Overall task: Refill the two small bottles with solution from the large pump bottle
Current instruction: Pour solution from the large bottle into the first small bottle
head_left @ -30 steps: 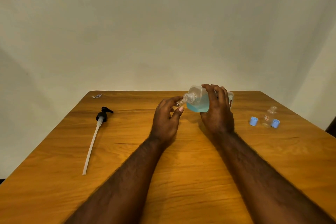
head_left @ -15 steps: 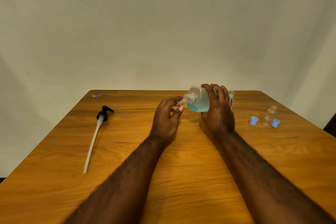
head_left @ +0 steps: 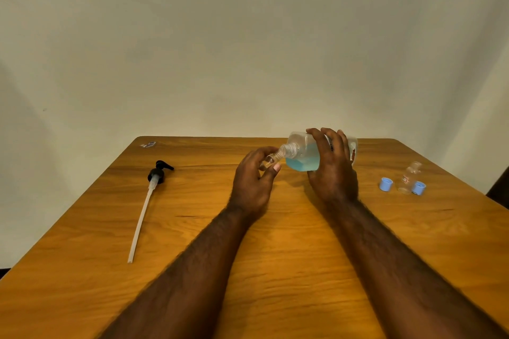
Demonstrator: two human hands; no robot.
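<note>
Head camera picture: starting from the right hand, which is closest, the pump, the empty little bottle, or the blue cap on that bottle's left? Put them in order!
1. Blue cap, just to the right of the right hand.
2. Empty little bottle, a bit further right, beyond that cap.
3. Pump, far off on the left side, past the left hand.

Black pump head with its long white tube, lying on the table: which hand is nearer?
Left. The left hand, holding a small clear bottle, is right of the black pump head; the right hand, gripping the large blue-liquid bottle, is farther right.
</note>
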